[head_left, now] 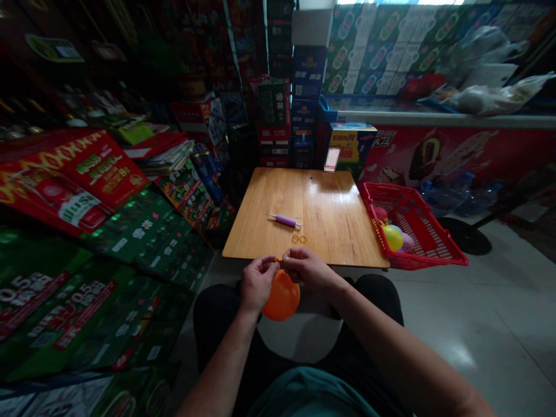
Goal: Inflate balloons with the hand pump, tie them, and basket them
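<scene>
An inflated orange balloon [281, 298] hangs below both hands, over my lap at the table's near edge. My left hand [257, 282] pinches the balloon's neck from the left. From the right, my right hand [307, 267] has its fingers closed at the same neck; whether a rubber band is between them is hidden. On the wooden table [330, 217], just beyond my hands, lie a few yellowish rubber bands [299, 238]. Behind those rests a purple balloon hand pump [284, 220] with white ends, lying on its side.
A red plastic basket [434, 231] at the table's right side holds several balloons, with a yellow balloon [392, 237] among them. Stacked green drink cartons [130, 231] crowd the left. Boxes [304, 116] and a red-fronted counter [456, 150] stand behind the table.
</scene>
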A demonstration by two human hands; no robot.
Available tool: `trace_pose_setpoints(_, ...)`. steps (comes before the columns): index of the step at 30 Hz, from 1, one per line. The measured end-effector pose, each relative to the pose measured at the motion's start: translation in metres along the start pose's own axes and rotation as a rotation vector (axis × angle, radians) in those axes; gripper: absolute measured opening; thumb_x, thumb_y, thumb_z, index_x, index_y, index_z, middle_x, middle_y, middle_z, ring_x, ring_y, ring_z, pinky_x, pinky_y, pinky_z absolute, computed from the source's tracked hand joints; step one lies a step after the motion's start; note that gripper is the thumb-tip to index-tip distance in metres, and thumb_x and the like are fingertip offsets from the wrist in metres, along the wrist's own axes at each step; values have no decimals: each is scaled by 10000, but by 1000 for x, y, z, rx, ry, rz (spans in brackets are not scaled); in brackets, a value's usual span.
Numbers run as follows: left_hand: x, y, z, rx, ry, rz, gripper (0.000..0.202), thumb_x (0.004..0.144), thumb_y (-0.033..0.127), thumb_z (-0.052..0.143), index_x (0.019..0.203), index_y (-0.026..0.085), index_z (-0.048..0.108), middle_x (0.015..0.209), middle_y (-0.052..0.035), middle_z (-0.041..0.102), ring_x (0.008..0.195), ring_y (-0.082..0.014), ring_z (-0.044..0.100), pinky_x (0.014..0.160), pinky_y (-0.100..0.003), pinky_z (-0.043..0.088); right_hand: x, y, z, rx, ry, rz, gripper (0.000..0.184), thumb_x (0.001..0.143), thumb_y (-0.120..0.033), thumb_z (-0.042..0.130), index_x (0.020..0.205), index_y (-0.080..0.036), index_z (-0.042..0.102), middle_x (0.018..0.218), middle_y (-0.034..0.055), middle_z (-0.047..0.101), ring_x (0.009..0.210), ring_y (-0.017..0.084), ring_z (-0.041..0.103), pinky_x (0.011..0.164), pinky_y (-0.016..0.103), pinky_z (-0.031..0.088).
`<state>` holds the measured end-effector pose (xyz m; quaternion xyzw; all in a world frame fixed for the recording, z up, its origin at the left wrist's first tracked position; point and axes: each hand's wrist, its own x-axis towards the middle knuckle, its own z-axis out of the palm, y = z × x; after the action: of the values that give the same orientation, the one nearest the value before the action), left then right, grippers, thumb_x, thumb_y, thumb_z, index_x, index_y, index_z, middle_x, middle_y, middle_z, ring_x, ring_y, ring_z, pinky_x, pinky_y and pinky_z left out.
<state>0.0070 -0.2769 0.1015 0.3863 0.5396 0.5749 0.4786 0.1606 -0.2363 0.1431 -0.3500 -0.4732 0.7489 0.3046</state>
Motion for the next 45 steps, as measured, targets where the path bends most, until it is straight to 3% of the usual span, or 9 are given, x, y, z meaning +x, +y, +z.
trace_pose_setpoints(6, 2, 7, -7, -122, 66, 41, 379, 719, 329, 795, 1028, 132, 697, 928, -96, 743, 811, -190, 697, 754, -307, 552, 4, -8, -6, -387, 91, 31, 148, 757, -275, 665, 825, -146, 641, 641, -18, 532, 517, 68, 419, 449, 191, 292)
trace_pose_setpoints(12, -6, 9, -13, -77, 1, 139, 188, 747, 283, 768, 897, 176, 731, 862, -38, 729, 799, -168, 664, 759, -273, 517, 14, -9, -7, -293, 114, 190, 102, 703, -233, 643, 691, -141, 599, 553, -25, 481, 468, 73, 419, 414, 200, 281)
trace_pose_setpoints(19, -8, 17, -19, 191, -274, 136, 160, 830, 312, 673, 898, 181, 734, 879, -51, 718, 857, -198, 658, 800, -284, 495, 25, -1, -4, -203, 74, 229, 122, 691, -191, 589, 599, -168, 511, 516, -37, 452, 409, 65, 350, 382, 216, 241)
trace_pose_setpoints(24, -1, 11, -17, 259, -181, 130, 171, 788, 314, 700, 871, 165, 698, 813, -47, 698, 785, -185, 649, 742, -271, 495, 23, 2, 2, -278, 90, 118, 72, 717, -205, 614, 684, -145, 592, 578, -32, 499, 481, 69, 403, 445, 209, 297)
trace_pose_setpoints(26, 2, 9, -16, 214, -159, 99, 214, 748, 297, 726, 909, 161, 692, 809, -46, 699, 768, -187, 652, 721, -271, 502, 19, 1, 6, -377, 69, 27, 106, 743, -235, 634, 724, -132, 636, 597, -24, 525, 521, 72, 424, 487, 209, 317)
trace_pose_setpoints(31, 5, 7, -14, 132, -226, 33, 275, 755, 309, 720, 977, 146, 730, 909, -84, 727, 855, -225, 666, 784, -307, 515, 11, 0, 14, -516, 54, -142, 136, 781, -246, 614, 750, -129, 675, 669, -2, 583, 632, 94, 490, 572, 214, 360)
trace_pose_setpoints(35, 5, 2, -16, -100, -110, -52, 246, 712, 278, 786, 907, 143, 723, 851, -57, 721, 772, -167, 658, 736, -262, 502, 10, 6, 13, -242, 101, -38, 130, 766, -275, 621, 733, -152, 598, 591, -43, 486, 507, 68, 399, 477, 204, 288)
trace_pose_setpoints(39, 5, 0, -22, -392, -85, -221, 264, 644, 201, 844, 859, 152, 698, 828, -35, 719, 754, -134, 662, 739, -241, 502, 9, 15, 6, 63, 122, -23, 156, 727, -259, 619, 669, -175, 502, 509, -76, 397, 421, 53, 296, 421, 204, 217)
trace_pose_setpoints(45, 0, -1, -21, -507, -67, -221, 230, 680, 206, 829, 860, 152, 697, 865, -37, 721, 740, -108, 652, 729, -223, 500, 11, 26, -2, 24, 150, 100, 114, 672, -212, 587, 613, -176, 497, 473, -68, 406, 382, 54, 296, 377, 211, 194)
